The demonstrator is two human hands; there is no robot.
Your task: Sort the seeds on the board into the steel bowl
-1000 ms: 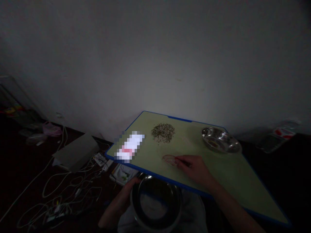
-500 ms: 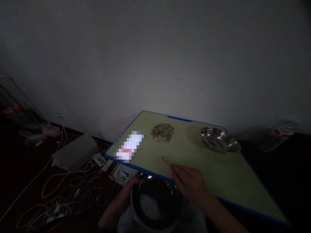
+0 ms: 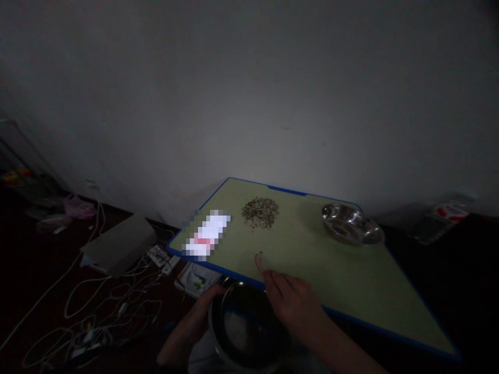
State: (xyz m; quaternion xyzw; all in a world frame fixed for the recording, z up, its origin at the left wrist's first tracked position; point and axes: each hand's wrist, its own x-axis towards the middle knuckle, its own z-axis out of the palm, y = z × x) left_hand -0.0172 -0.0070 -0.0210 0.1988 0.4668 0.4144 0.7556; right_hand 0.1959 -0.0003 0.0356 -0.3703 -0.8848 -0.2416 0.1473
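Note:
My left hand [image 3: 202, 309] is closed on the rim of a round metal bowl [image 3: 215, 337], held low at the table's front edge. Pale contents show dimly inside it. My right hand [image 3: 290, 296] pinches a small pale piece with a rounded end [image 3: 260, 262], its exact kind unclear in the dim light. That end is at the tabletop, close to a tiny dark speck [image 3: 261, 252]. Farther back, a loose heap of small dark and pale grains or seeds [image 3: 260, 212] is spread on the light green table [image 3: 323, 275].
A shiny metal basin [image 3: 351, 226] stands at the table's right. On the left side lies a bright, pixelated rectangle [image 3: 206, 236]. Tangled cables [image 3: 117, 311] and a grey box [image 3: 119, 244] are on the floor at left; a large bottle [image 3: 440, 221] lies at right.
My right hand has moved slightly left and toward me with the pale piece, whose rounded end now shows broader. The speck stays on the table. My left hand still holds the bowl.

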